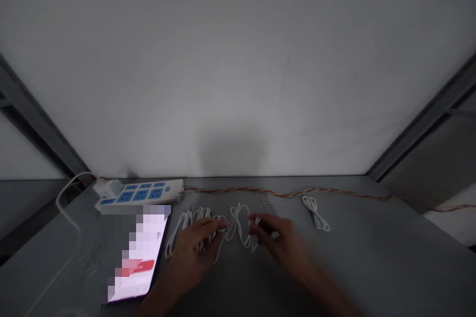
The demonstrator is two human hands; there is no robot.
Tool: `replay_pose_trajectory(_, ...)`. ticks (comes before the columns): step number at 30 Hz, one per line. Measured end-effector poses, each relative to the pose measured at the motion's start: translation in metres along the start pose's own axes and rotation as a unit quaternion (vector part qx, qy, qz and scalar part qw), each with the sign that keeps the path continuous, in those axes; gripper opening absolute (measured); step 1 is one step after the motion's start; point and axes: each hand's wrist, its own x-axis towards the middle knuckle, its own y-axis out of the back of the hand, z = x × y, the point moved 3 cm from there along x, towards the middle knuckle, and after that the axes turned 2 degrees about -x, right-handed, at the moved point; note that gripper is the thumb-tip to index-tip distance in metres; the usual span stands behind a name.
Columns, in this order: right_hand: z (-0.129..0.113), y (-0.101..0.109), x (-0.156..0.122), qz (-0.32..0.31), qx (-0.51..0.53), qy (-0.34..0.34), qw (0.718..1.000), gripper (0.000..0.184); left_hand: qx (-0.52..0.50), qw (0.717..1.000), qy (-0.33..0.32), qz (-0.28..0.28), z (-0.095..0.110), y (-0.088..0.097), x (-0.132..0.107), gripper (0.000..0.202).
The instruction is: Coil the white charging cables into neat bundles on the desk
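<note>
Starting at the far left of the desk, a thin white cord loops up over the back edge. Next along, a white-and-blue power strip sits against the back, with a white plug in its left end. Just in front lies a smartphone, screen lit, display pixelated. Now the action: the left hand is curled closed over loops of a tangled white cable, and the right hand, slightly blurred, pinches the same bundle with its fingertips. Further right sits a small coiled white cable, apart from the tangle, and behind it a twisted red-and-yellow wire runs along the back towards the right edge.
</note>
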Motion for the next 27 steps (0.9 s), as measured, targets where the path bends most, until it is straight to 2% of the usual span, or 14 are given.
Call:
replay_pose_trajectory(3,0.001,0.012,0.005,0.074,0.020,-0.017,0.997,0.042,-0.053,0.995,0.087,0.021,-0.006,-0.001,0.000,0.025)
replay_pose_trajectory(6,0.004,0.020,0.009,0.076,-0.050,-0.041,0.995,0.045,-0.068,0.988,0.135,0.015,-0.007,-0.002,0.001,0.031)
replay_pose_trajectory(11,0.015,0.010,0.006,-0.043,-0.216,-0.080,0.972,0.037,0.105,0.987,0.120,-0.034,-0.003,-0.004,0.003,0.038)
replay_pose_trajectory(13,0.019,0.005,0.001,-0.063,-0.266,-0.091,0.958,0.029,0.158,0.981,0.096,-0.062,-0.003,-0.006,0.002,0.034)
replay_pose_trajectory(16,0.025,-0.001,-0.004,-0.085,-0.314,-0.108,0.940,0.018,0.216,0.972,0.058,-0.076,-0.005,-0.010,-0.002,0.014)
replay_pose_trajectory(18,0.028,-0.004,-0.006,-0.099,-0.313,-0.109,0.938,0.013,0.242,0.966,0.047,-0.075,-0.005,-0.011,-0.003,0.022)
replay_pose_trajectory(20,0.030,-0.005,-0.007,-0.105,-0.299,-0.101,0.943,0.010,0.247,0.966,0.045,-0.070,-0.004,-0.012,-0.003,0.027)
replay_pose_trajectory(23,0.033,-0.006,-0.005,-0.102,-0.286,-0.090,0.948,0.013,0.210,0.976,0.044,-0.041,0.001,-0.011,0.001,0.024)
replay_pose_trajectory(25,0.034,-0.005,-0.002,-0.082,-0.276,-0.083,0.954,0.015,0.166,0.985,0.043,-0.015,0.004,-0.009,0.003,0.018)
replay_pose_trajectory(27,0.032,-0.003,0.003,-0.047,-0.214,-0.079,0.972,0.018,0.125,0.991,0.047,0.001,0.004,-0.007,0.004,0.016)
